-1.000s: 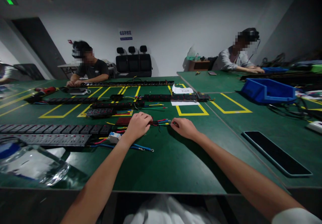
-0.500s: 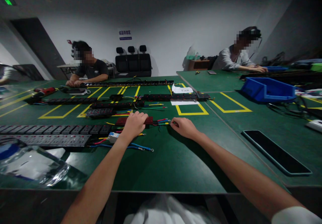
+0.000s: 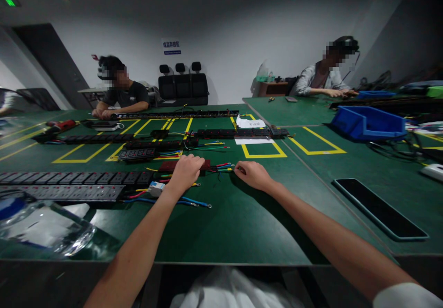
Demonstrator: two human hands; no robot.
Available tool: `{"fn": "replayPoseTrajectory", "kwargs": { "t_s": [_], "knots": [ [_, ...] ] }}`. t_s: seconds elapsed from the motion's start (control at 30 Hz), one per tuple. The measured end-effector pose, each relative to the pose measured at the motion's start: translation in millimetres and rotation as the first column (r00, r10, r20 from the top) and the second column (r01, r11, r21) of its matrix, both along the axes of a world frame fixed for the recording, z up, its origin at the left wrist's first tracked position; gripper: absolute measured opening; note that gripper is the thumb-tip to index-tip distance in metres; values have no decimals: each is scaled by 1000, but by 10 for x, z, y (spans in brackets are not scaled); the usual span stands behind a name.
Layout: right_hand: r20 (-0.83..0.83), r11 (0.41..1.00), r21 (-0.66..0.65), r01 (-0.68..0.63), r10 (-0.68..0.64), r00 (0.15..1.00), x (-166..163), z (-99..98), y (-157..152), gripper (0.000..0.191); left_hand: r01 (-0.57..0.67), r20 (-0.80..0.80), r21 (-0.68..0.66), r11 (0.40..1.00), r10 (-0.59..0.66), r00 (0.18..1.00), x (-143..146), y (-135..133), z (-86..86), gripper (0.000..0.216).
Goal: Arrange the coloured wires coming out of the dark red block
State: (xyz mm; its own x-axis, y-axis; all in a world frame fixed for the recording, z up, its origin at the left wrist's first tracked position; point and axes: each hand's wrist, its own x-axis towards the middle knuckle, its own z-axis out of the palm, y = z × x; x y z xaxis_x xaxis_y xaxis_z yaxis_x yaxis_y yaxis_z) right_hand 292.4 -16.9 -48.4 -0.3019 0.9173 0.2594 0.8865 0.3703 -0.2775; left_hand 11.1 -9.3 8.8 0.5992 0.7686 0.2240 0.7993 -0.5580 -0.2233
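Note:
My left hand (image 3: 185,172) rests curled over a small dark red module (image 3: 169,165) on the green table (image 3: 228,225), its fingers closed on the module's right end. Red, blue, green and yellow wires (image 3: 223,166) stick out to the right of the module. My right hand (image 3: 252,175) is closed in a pinch on the tips of those wires. A white and blue part (image 3: 156,188) with blue wires (image 3: 194,202) lies just under my left wrist.
Long black and grey power strips (image 3: 69,184) lie to the left, more strips (image 3: 138,147) further back. A clear plastic bottle (image 3: 41,227) lies near left. A black phone (image 3: 379,208) lies right, a blue bin (image 3: 368,123) behind it. Two people work at the far edge.
My hands have barely shifted. My left hand has slid a little up and right on the red module. The person at the far right has leaned further over their work.

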Motion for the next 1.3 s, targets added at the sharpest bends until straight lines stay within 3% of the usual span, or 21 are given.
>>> {"fn": "replayPoseTrajectory", "kwargs": {
  "t_s": [0.27, 0.5, 0.87, 1.3],
  "knots": [
    [2, 1000, -25, 4, -4, 1000, -12, 40, -17, 21, -51, 22, -42, 998, 52, 998, -65, -33, 59, 27],
    [3, 1000, -16, 5, -5, 1000, -13, 39, -18, 22, -260, -5, -59, 964, 260, 966, -191, -49, 171, 28],
    [-3, 1000, -25, 8, -8, 1000, -17, 43, -18, 21, -256, -29, -45, 966, 255, 967, -199, -54, 197, 27],
    [-6, 1000, -17, 6, -6, 1000, -14, 42, -19, 21, -294, -40, -1, 956, 294, 955, -164, -45, 79, 28]
  ]
}}
